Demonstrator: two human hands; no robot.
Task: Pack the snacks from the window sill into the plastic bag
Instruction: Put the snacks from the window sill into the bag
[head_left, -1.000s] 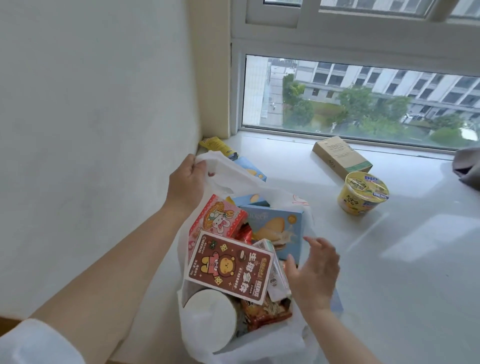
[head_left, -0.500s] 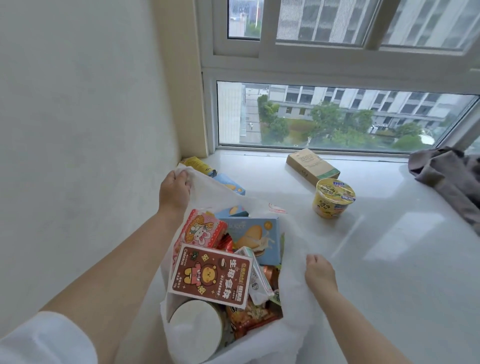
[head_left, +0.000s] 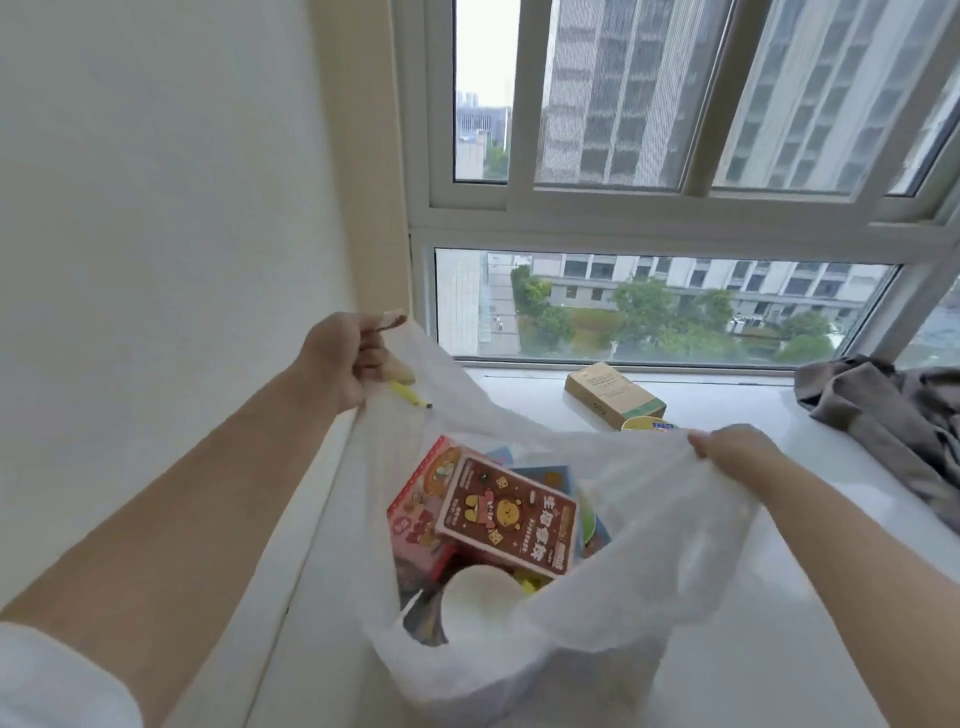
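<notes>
Beneath a high-rise window, on the white sill (head_left: 779, 649), our plastic bag (head_left: 649, 561) stands open — a brown snack box (head_left: 506, 517) and pink box (head_left: 415, 525) inside. We grip its rim, left hand (head_left: 343, 358) and right hand (head_left: 737, 449) both clenched on plastic; a tan carton (head_left: 613, 392) and grey cloth (head_left: 893, 415) lie beyond.
</notes>
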